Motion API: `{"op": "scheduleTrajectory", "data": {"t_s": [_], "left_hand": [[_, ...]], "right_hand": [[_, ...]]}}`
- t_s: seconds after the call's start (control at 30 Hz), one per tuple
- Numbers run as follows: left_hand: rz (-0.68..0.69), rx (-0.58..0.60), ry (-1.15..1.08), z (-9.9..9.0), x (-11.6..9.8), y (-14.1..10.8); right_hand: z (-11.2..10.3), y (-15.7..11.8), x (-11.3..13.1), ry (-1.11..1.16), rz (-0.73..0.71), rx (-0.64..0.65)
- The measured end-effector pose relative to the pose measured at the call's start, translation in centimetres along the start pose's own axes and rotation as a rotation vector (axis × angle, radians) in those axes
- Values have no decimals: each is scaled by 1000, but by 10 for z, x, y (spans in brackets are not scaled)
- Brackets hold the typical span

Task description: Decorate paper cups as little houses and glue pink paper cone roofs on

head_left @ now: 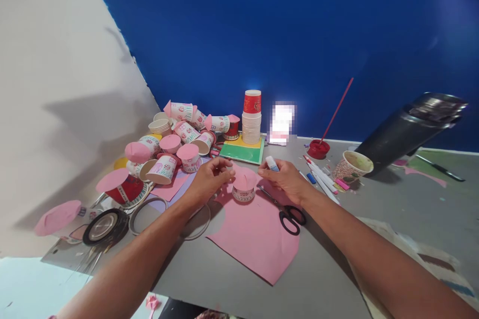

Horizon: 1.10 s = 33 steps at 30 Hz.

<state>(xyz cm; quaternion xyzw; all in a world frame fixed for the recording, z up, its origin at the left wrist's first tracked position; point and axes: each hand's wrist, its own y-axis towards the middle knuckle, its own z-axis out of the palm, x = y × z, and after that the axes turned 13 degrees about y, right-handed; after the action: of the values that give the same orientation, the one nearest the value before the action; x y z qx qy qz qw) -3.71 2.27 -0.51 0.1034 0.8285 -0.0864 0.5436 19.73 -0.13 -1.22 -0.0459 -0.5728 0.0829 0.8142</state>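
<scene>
A decorated paper cup (pixel 243 195) with a pink paper cone (pixel 245 178) on top stands between my hands. My left hand (pixel 213 178) is at the cone's left edge, its thumb and fingertips brought close together; whether anything thin is between them cannot be made out. On the right, my right hand (pixel 282 179) holds a white glue stick (pixel 272 163) against its fingers, with the fingertips near the cone's right edge. Black-handled scissors (pixel 290 215) lie partly open on the cut pink sheet (pixel 258 244) in front of the cup.
Several decorated cups with pink tops (pixel 162 168) are heaped at left, near tape rolls (pixel 105 227). Behind stands a cup stack (pixel 251 127) on a green-yellow book (pixel 241 152). Markers (pixel 322 177), a red pot (pixel 318 149), a patterned cup (pixel 352 167) and a black flask (pixel 400 134) are at right.
</scene>
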Motion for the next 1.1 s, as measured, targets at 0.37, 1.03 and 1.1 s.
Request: {"op": "scheduleTrajectory", "data": {"t_s": [0.37,1.03,1.1], "left_hand": [[191,-23,318,-5,-10,-4],[216,101,303,-3,0,3],[220,102,314,-3,0,2]], "right_hand": [[3,-7,3,-480,-247,81],[3,-1,0,-554,-268,168],[3,-1,0,-545,-266,178]]}}
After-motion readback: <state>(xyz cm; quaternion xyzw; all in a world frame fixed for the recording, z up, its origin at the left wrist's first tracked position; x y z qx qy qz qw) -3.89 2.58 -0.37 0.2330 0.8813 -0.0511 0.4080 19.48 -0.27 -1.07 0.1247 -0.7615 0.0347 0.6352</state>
